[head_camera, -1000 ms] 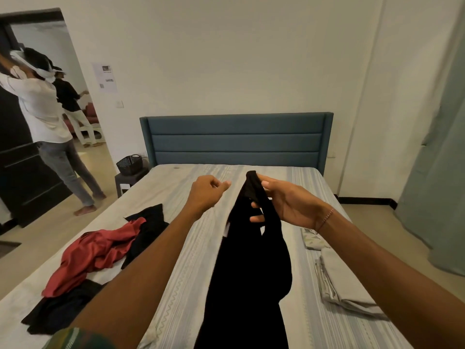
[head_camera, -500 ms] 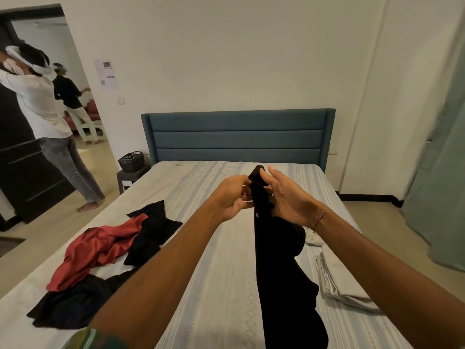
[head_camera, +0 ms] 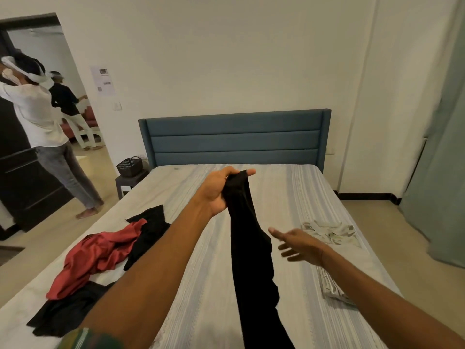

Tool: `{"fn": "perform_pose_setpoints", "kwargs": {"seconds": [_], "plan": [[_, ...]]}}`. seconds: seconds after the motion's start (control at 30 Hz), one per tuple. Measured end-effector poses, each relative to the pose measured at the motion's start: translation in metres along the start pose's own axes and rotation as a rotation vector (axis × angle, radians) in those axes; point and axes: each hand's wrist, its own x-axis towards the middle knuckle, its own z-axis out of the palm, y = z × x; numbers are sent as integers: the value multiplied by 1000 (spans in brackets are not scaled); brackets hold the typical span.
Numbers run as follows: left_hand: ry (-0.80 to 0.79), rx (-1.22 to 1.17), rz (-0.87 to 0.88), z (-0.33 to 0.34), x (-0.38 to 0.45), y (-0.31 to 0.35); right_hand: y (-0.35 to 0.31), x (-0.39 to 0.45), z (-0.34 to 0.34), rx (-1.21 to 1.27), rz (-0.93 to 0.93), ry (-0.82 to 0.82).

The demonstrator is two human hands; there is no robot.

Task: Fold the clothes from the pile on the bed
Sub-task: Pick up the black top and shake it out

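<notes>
- The left hand [head_camera: 218, 190] is raised over the middle of the bed [head_camera: 201, 285], its fingers [head_camera: 232, 171] and thumb curled round the top end of a black garment [head_camera: 251, 248] and gripping it in a bunch.
- The black garment hangs down from that grip as one long narrow strip, running toward the near edge of the view, where it passes out of sight.
- The right hand [head_camera: 299, 244] is just to the right of the hanging strip, lower than the left hand, with its fingers [head_camera: 276, 233] straight and spread; it holds nothing and appears clear of the cloth.
- The bed carries a pale striped sheet, and a blue padded headboard [head_camera: 234, 137] stands at its far end.
- On the left side of the bed lies the unfolded pile: a red garment [head_camera: 100, 253] crumpled on top of black clothes [head_camera: 151, 227], with more black cloth nearer the camera.
- On the right side of the bed, beyond the right hand, lies a pale folded cloth [head_camera: 329, 231]; another pale folded piece [head_camera: 332, 288] shows just beside the right forearm.
- A dark basket [head_camera: 129, 166] sits on a small stand left of the headboard.
- At far left a person [head_camera: 37, 117] in a white shirt and grey trousers stands by a doorway; a second person [head_camera: 66, 102] stands farther back through it.
- A green curtain [head_camera: 442, 147] hangs at the right edge.
</notes>
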Motion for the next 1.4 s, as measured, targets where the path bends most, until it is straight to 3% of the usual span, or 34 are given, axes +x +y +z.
{"fn": "perform_pose_setpoints", "kwargs": {"seconds": [0.17,0.33,0.47,0.63,0.77,0.9,1.07,1.17,1.3,1.4], "plan": [[-116,87,48,-1,-7,17,17,7,47,262,-11,-284],[-107,215,60,-20,-14,32,-23,0,65,543,-162,-194],[73,391,42,-57,-9,35,-58,-11,37,480,-210,-50],[353,530,-61,-113,2,35,-89,-24,-7,560,-157,-135],[281,285,-215,-130,-10,41,-107,-36,-25,479,-97,-185],[196,194,-154,-140,-24,36,-118,-51,-33,418,-86,-200],[216,196,-18,-144,-44,19,-115,-57,-40,232,21,-33],[226,319,1,-144,-54,10,-107,-59,-41,56,15,119],[322,648,109,-137,-66,-1,-103,-75,-31,236,-124,52],[307,661,93,-132,-73,2,-98,-86,-22,290,-214,61]]}}
